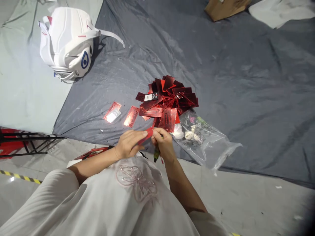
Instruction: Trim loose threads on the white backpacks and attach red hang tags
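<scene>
Near the front edge of the cloth, my left hand (129,143) pinches a shiny red card (146,135) between thumb and fingers. Closed beside it, my right hand (164,145) grips a small tool with a green-and-black handle (156,154); its working end is hidden by my fingers. Both hands meet at the card's edge. Just beyond them spreads a pile of red foil tags (183,101), their red strings gathered in the middle. On the pile lies a black-and-white label (151,96). Two loose red tags (131,116) rest to the left, one partly under a white label (113,116).
A clear plastic bag (214,144) with small items inside lies right of my hands. At the back left sits a white backpack (70,39) with a trailing strap. A brown cardboard piece (225,9) and white sheeting (280,13) are at the far right on the grey cloth (246,82).
</scene>
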`<state>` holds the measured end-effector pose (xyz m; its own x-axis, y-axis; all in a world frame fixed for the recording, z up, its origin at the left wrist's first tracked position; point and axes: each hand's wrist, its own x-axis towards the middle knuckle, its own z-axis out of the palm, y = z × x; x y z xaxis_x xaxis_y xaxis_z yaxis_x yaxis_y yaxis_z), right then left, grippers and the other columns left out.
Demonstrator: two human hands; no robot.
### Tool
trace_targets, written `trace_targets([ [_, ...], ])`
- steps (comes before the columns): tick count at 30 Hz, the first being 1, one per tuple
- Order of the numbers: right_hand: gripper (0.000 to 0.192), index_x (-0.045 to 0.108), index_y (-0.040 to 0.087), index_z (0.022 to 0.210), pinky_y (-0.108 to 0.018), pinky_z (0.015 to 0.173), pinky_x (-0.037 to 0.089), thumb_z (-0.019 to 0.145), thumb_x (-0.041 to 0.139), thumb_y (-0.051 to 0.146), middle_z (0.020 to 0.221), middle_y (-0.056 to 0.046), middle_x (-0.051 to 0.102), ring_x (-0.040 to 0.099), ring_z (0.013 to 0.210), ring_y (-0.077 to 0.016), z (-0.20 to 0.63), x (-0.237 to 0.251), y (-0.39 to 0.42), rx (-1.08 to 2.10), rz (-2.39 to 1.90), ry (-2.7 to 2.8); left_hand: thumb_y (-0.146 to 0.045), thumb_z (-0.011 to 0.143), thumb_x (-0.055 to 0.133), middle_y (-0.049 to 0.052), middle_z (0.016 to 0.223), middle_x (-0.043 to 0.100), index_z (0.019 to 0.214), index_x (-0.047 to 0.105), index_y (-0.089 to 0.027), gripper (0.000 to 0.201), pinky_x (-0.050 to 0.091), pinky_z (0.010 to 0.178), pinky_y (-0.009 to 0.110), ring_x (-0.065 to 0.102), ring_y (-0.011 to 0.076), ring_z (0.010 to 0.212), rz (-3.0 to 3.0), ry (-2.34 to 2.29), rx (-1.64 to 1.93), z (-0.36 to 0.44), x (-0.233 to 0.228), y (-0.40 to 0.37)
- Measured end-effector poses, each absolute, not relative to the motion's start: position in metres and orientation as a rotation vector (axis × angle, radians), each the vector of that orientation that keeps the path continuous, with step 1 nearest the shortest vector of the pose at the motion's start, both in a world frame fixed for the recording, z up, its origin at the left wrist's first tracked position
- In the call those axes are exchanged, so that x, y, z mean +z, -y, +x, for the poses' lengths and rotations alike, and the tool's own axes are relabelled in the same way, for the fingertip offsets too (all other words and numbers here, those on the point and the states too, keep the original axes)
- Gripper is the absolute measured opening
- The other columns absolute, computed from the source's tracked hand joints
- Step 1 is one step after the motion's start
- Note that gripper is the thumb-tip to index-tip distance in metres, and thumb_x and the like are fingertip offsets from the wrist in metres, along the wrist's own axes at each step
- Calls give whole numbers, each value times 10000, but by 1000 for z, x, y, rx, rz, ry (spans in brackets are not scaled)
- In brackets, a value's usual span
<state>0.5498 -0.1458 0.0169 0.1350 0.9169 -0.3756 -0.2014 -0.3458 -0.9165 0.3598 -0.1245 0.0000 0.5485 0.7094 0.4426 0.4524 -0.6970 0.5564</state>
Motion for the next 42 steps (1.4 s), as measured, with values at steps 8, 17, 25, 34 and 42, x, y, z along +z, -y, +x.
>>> trace_targets([
  [8, 361, 545, 207, 659, -213, 449, 327, 851, 656, 492, 519, 42, 494, 410, 457, -91, 568, -8, 164, 1459, -1339, 812, -289, 879, 648, 211, 1601, 323, 1493, 419, -140, 673, 336, 1168, 546, 275, 360, 1506, 2162, -1430, 215, 325, -98, 55],
  [17, 334, 597, 200, 707, -209, 433, 327, 843, 710, 483, 568, 42, 516, 425, 455, -83, 580, -16, 172, 1400, -1366, 749, -412, 868, 596, 150, 1483, 522, 1336, 603, -165, 529, 271, 1199, 449, 434, 324, 1407, 2112, -1057, 0, 293, -119, 127],
  [25, 323, 590, 199, 700, -218, 440, 334, 859, 684, 464, 565, 44, 500, 429, 470, -89, 574, -17, 170, 1397, -1395, 830, -399, 851, 593, 109, 912, 747, 873, 750, -160, 287, 506, 925, 353, 683, 246, 912, 1773, -1264, 428, 290, -84, 126],
  [34, 255, 645, 197, 791, -233, 459, 362, 875, 618, 437, 530, 55, 505, 435, 448, -98, 552, 9, 164, 1314, -1434, 1033, -551, 881, 572, 81, 1014, 760, 1169, 705, -157, 506, 597, 705, 279, 711, 166, 807, 1270, -1259, 839, 349, 13, 82],
  [42, 248, 665, 194, 815, -240, 482, 421, 853, 611, 433, 629, 22, 589, 491, 471, -101, 542, 29, 163, 1235, -1509, 1046, -515, 658, 826, 33, 801, 740, 1074, 736, -134, 571, 594, 634, 258, 675, 126, 670, 860, -1103, 782, 352, 41, 87],
])
